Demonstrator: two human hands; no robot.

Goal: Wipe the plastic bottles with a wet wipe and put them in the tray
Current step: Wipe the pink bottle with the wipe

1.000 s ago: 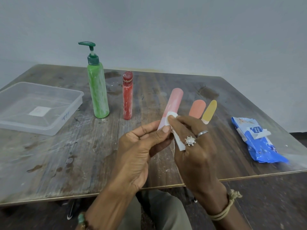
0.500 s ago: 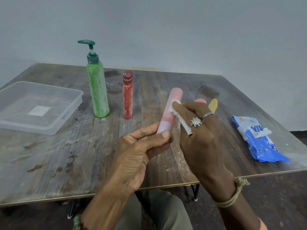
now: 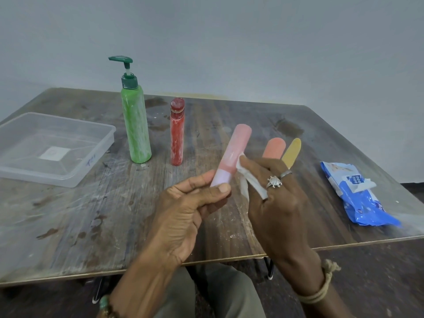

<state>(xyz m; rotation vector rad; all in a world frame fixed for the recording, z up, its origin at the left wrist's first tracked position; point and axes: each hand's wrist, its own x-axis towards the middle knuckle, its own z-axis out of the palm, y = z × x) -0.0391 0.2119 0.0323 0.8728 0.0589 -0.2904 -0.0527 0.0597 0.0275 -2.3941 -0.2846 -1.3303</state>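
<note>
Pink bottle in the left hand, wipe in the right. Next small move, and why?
Probably slide the wet wipe up toward the far end of the pink bottle. The right hand presses the wipe against the bottle's middle, so the upper half lies beyond it, and the left hand pinches the lower end, which steadies the bottle for that stroke. The tray can wait.

Worn, stained wooden table (image 3: pixel 68 226) — clear glossy plastic tray (image 3: pixel 75 177)

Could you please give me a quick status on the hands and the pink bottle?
Left hand grips pink bottle at lower end. Right hand presses wipe on its side. Tray holds no bottles.
</note>
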